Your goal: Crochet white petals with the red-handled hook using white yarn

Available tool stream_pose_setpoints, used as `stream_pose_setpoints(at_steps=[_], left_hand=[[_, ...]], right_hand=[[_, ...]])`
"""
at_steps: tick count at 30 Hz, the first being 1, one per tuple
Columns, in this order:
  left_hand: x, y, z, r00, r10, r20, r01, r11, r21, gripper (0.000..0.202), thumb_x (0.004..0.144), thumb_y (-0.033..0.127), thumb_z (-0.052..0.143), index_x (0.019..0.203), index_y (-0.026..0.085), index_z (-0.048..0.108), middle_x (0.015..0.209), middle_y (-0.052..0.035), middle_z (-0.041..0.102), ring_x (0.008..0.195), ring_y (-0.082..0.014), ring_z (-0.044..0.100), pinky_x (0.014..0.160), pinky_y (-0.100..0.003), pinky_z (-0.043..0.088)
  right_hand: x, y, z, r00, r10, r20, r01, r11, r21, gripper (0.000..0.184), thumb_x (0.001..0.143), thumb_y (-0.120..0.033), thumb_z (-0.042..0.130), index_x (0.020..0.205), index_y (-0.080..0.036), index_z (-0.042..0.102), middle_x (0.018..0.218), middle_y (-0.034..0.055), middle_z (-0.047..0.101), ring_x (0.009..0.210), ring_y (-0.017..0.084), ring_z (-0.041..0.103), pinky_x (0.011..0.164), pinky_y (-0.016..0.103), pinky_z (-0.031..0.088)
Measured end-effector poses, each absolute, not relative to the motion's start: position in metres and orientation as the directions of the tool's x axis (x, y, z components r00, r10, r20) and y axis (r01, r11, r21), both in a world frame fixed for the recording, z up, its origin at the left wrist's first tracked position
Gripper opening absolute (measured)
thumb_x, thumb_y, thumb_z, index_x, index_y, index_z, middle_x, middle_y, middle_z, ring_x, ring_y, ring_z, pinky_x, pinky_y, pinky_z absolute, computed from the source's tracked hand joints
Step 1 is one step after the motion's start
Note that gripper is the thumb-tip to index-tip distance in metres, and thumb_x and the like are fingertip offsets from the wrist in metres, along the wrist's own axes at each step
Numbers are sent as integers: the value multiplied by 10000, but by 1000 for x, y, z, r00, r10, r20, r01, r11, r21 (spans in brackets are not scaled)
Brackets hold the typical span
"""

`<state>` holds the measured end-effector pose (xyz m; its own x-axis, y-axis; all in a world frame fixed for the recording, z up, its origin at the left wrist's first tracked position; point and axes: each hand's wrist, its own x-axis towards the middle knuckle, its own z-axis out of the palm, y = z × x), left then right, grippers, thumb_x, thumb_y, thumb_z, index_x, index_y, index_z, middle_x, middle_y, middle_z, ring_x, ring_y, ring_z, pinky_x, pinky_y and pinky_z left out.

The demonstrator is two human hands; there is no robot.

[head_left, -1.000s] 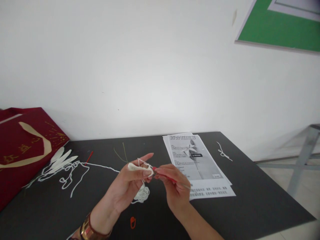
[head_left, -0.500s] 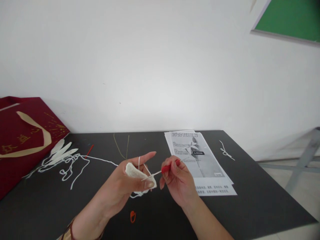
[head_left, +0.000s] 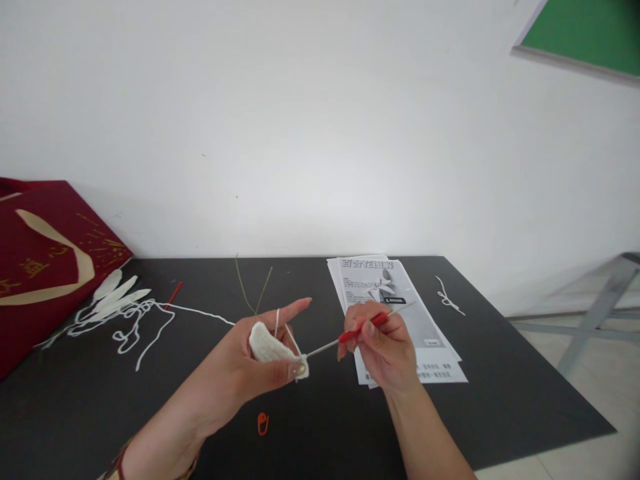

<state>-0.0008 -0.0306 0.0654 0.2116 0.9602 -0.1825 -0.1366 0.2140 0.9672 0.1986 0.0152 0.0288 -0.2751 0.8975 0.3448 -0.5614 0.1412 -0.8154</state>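
Note:
My left hand (head_left: 265, 367) pinches a small white crocheted piece (head_left: 270, 347) between thumb and fingers, its index finger stretched out with white yarn (head_left: 278, 321) looped over it. Thin olive strands (head_left: 257, 308) rise behind that hand. My right hand (head_left: 383, 347) is closed around the red grip of a crochet hook (head_left: 357, 330). The hook's metal shaft points left, and its tip meets the edge of the crocheted piece by my left thumb. From the left hand the yarn runs back to a loose tangle on the table.
White crocheted petals (head_left: 117, 297) and tangled yarn (head_left: 133, 327) lie at the left beside a dark red bag (head_left: 50, 267). Nearby is a thin red stick (head_left: 174, 293). An orange stitch marker (head_left: 263, 424) lies in front. Printed sheets (head_left: 425, 333) and a white yarn scrap (head_left: 449, 301) are at the right.
My right hand has drawn the crochet hook to the right, so more of its shaft shows and its tip is now at the crocheted piece's edge. My left hand keeps its grip.

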Motion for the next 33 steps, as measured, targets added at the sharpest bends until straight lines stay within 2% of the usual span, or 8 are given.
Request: stream_pose_setpoints(at_steps=[6,12,17,21,24,27,30,33], left_hand=[[-2,-29,67,165,979,-119,46,113,993,672,717,242,742,1357,238,538,608,19,588,520,-125,450,533,-253,369],[2,-28,69,18,999,-44,113,42,993,625,646,150,766,1255,223,644,560,7,613,460,-144,472,444,-235,357],[7,-27,64,-125,992,-28,158,48,986,703,640,154,751,1318,232,581,558,41,599,433,-123,462,420,-216,357],[16,-26,59,-310,948,77,176,-22,984,669,642,195,753,1293,224,606,547,55,562,412,-101,400,392,-207,315],[25,-28,57,-378,916,133,172,-72,983,674,662,233,756,1314,225,585,563,56,571,433,-102,411,415,-208,345],[31,-30,57,-425,893,146,88,-120,989,673,671,249,772,1315,226,582,611,43,622,481,-109,461,457,-211,386],[33,-29,58,-441,894,85,-78,-132,988,694,662,237,797,1319,259,573,653,39,653,511,-105,499,449,-201,373],[30,-26,57,-393,919,14,-265,-127,956,724,623,213,826,1303,270,584,613,49,635,554,-120,554,469,-198,392]], right_hand=[[205,10,30,-258,857,447,-449,304,-841,122,845,-300,668,826,-193,726,660,22,630,565,154,602,484,287,527],[207,-2,39,-258,751,608,-127,597,-792,118,879,-246,615,896,-204,724,698,54,664,624,179,599,523,305,475],[199,-11,45,-352,573,741,79,806,-586,232,861,-102,557,1040,-193,673,751,71,696,630,182,618,547,316,505],[191,-14,37,-423,400,813,168,916,-363,382,819,-24,526,1178,-141,590,811,105,725,662,193,643,558,318,552],[189,-15,30,-480,307,822,250,946,-208,420,815,-25,532,1232,-70,545,853,148,737,718,223,668,577,338,578],[189,-16,26,-482,270,833,308,943,-127,451,822,-46,574,1270,-51,522,899,166,748,793,237,689,644,349,603],[188,-14,27,-401,284,871,268,945,-186,465,841,-42,560,1301,-96,520,949,154,751,831,219,699,680,336,611],[186,-10,31,-248,418,874,147,908,-393,439,838,-25,564,1235,-209,598,937,100,755,780,192,700,642,316,605]])
